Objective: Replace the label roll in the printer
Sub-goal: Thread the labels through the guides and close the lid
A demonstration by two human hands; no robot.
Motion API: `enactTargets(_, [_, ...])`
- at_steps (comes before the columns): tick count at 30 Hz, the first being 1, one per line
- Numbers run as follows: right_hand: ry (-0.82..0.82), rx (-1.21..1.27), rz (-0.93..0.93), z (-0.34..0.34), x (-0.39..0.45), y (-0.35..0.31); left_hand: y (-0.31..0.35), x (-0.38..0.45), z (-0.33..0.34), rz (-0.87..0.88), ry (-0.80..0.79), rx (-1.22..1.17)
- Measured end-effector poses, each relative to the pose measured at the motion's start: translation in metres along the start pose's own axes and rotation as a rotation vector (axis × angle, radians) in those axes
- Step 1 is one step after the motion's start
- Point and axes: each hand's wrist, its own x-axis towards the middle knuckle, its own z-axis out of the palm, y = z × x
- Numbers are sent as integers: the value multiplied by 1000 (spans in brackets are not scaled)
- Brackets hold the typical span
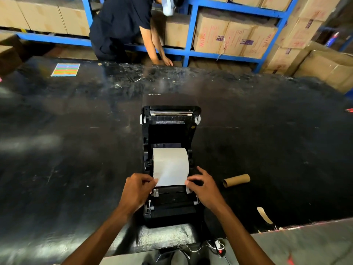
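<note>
Label roll (170, 161) sat in the open printer (170, 205) at centre frame. Left hand (138, 190) and right hand (205, 187) pinched its loose end; next, likely feeding it between the guides.

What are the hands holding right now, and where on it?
Both hold the loose end of the label roll over the open printer: the left hand pinches its left corner, the right hand its right corner.

Black printer (170, 131), white label roll (170, 165), brown cardboard core (236, 180), blue shelving (188, 35), rainbow-striped sheet (65, 69)
</note>
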Motion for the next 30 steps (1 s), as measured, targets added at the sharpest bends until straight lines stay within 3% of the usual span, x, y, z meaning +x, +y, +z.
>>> enactTargets(5, [72, -59, 51, 9, 6, 1, 4, 3, -3, 6, -48, 78])
enactTargets(13, [-21, 126, 121, 7, 5, 3, 3, -1, -9, 20, -159, 0])
enactTargets(20, [1, -30, 74, 7, 8, 2, 7, 2, -9, 12, -171, 47])
enactTargets(30, [1, 65, 56, 2, 8, 1, 6, 8, -13, -14, -252, 139])
